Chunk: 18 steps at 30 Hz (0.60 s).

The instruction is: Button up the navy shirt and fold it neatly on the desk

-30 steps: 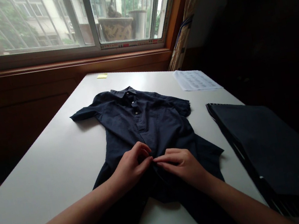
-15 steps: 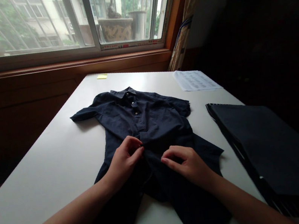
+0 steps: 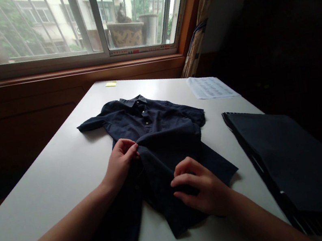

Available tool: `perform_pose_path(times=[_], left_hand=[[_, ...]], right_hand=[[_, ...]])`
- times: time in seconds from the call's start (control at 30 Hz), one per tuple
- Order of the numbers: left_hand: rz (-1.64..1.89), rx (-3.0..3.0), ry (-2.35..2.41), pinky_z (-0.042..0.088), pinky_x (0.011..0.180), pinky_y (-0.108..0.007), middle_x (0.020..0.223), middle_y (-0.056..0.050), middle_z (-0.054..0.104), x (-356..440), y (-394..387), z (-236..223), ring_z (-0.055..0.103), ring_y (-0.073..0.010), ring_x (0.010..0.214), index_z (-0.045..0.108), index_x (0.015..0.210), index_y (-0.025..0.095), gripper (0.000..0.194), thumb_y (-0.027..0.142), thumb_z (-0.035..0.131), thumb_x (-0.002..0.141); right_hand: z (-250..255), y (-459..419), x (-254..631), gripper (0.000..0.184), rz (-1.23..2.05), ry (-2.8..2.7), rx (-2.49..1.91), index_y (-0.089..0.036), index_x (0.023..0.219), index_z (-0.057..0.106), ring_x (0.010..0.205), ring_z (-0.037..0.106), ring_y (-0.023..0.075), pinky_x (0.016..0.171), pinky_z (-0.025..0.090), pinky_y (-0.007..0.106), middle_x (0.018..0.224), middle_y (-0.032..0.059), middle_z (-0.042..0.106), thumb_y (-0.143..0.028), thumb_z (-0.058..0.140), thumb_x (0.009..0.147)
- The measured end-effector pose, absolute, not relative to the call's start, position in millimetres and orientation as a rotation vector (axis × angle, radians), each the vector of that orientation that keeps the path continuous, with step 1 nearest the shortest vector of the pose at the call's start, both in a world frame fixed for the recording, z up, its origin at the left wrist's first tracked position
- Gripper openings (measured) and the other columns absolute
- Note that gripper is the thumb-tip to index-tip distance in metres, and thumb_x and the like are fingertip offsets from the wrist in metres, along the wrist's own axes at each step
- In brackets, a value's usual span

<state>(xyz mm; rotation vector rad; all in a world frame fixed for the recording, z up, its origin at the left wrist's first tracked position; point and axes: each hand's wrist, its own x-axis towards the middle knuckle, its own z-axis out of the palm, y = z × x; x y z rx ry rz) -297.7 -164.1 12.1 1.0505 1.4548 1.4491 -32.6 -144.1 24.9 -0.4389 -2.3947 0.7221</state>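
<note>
A dark navy short-sleeved shirt (image 3: 163, 116) lies spread on the white table, its collar toward the window. Buttons show at the upper front, while the lower front parts into two flaps. My left hand (image 3: 120, 156) pinches the shirt's front near the middle, thumb against fingers, and the cloth rises in a fold there. Over the right lower flap is my right hand (image 3: 201, 185), fingers curved and apart from the thumb, with nothing visible between them. Whether its fingertips touch the cloth I cannot tell.
On the white table (image 3: 59, 162), a folded dark cloth (image 3: 290, 156) with a striped edge lies at the right. Printed paper sheets (image 3: 212, 87) rest at the far right, and a yellow sticky note (image 3: 111, 84) at the far edge. A barred window (image 3: 71, 24) stands behind.
My left hand has moved left and away from me, drawing the shirt's front with it. My right hand's fingers have spread apart. The lower flaps have shifted left and away from me.
</note>
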Motion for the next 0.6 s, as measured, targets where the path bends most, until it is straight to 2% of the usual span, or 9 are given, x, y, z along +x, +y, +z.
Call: perform_pose_path(times=[0.07,0.13,0.3,0.4,0.47,0.6], left_hand=[[1.436,0.991,1.415,0.051,0.066,-0.024,0.081,0.003,0.062,-298.1,-162.9,9.7,0.061,-0.0132,0.071,0.056,0.094,0.019,0.032,0.045,0.070,0.083],[1.406,0.964,1.381,0.053,0.068,-0.025,0.084,0.002,0.062,-297.5,-162.8,8.8,0.062,-0.0138,0.074,0.057,0.095,0.019,0.034,0.046,0.071,0.082],[1.303,1.038,1.337,0.055,0.077,-0.031,0.088,0.000,0.068,-295.5,-163.4,11.4,0.068,-0.0178,0.083,0.058,0.100,0.019,0.034,0.045,0.071,0.082],[1.250,1.096,1.291,0.056,0.083,-0.035,0.093,-0.003,0.072,-295.8,-163.0,10.9,0.070,-0.0205,0.090,0.059,0.105,0.018,0.034,0.042,0.070,0.084],[1.222,1.147,1.264,0.054,0.089,-0.037,0.099,-0.006,0.073,-296.2,-163.1,9.6,0.071,-0.0221,0.096,0.059,0.110,0.018,0.034,0.040,0.068,0.086],[1.148,1.292,1.283,0.051,0.097,-0.042,0.111,-0.009,0.074,-295.4,-165.6,9.7,0.068,-0.0246,0.107,0.058,0.122,0.019,0.036,0.037,0.062,0.090]], right_hand=[[28.1,-146.5,-34.2,0.016,0.635,-2.495,-0.350,-0.024,0.102,0.069,0.090,0.059,0.0213,0.085,0.049,0.040,0.100,0.0072,0.062,-0.026,0.070,0.086],[29.3,-149.1,-36.2,0.019,0.554,-2.597,-0.268,-0.023,0.102,0.070,0.091,0.059,0.0227,0.086,0.046,0.042,0.099,0.0075,0.066,-0.033,0.071,0.086],[28.5,-155.0,-40.3,0.053,0.459,-2.846,-0.210,-0.020,0.123,0.063,0.091,0.057,0.0251,0.085,0.040,0.042,0.101,0.0091,0.068,-0.055,0.069,0.084],[29.5,-158.4,-41.8,0.065,0.405,-2.924,-0.185,-0.028,0.136,0.055,0.088,0.055,0.0245,0.083,0.037,0.042,0.099,0.0074,0.065,-0.063,0.065,0.083],[29.8,-160.9,-42.8,0.066,0.378,-2.954,-0.163,-0.031,0.139,0.052,0.085,0.054,0.0239,0.081,0.035,0.041,0.096,0.0062,0.064,-0.067,0.062,0.084],[26.4,-165.0,-45.1,0.061,0.398,-2.976,-0.135,-0.026,0.130,0.058,0.079,0.053,0.0214,0.078,0.033,0.039,0.090,0.0052,0.063,-0.066,0.060,0.085]])
